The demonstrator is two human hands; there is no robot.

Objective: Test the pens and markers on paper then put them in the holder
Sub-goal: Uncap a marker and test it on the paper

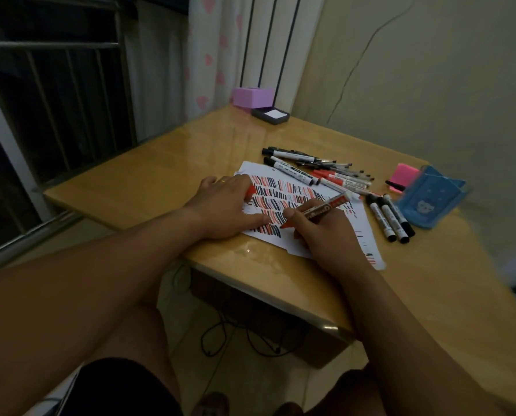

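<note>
Red-tipped marker (313,212) gripped in right hand (325,235); left hand (226,208), flat on white striped paper (316,199), risks smearing wet ink.

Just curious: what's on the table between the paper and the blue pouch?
In the head view, three black-capped markers lie side by side between the paper and the blue pouch, directly on the table.
</note>
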